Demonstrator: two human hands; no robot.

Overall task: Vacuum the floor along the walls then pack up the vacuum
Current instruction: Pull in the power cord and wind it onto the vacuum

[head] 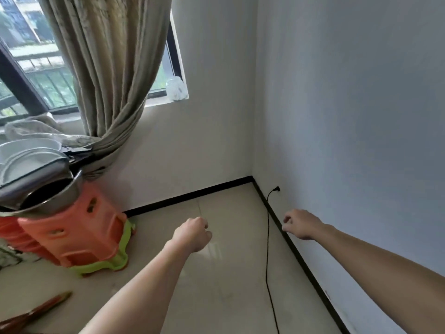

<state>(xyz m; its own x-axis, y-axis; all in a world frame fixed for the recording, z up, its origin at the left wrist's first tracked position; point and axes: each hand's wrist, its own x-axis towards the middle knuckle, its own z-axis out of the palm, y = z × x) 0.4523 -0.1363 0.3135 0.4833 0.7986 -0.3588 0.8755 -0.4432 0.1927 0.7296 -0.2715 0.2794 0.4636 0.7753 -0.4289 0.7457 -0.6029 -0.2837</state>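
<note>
**A:** Far left, a stack of orange stools sat on a green one, with metal basins piled on top. The curtain hung gathered and twisted down behind them, in front of the window.

**B:** And the left hand?

**A:** Out over the pale tiled floor, near the middle. The fingers were curled into a loose fist, and I saw nothing in it.

**B:** Where was the cord?

**A:** The black cord ran along the floor just beside the black baseboard. Near the corner it climbed to a plug in the right wall.

**B:** Was the right hand on it?

**A:** No. It hovered just right of the cord, clear of it and above the baseboard. The fingers were curled under and gripped nothing I could make out
</note>
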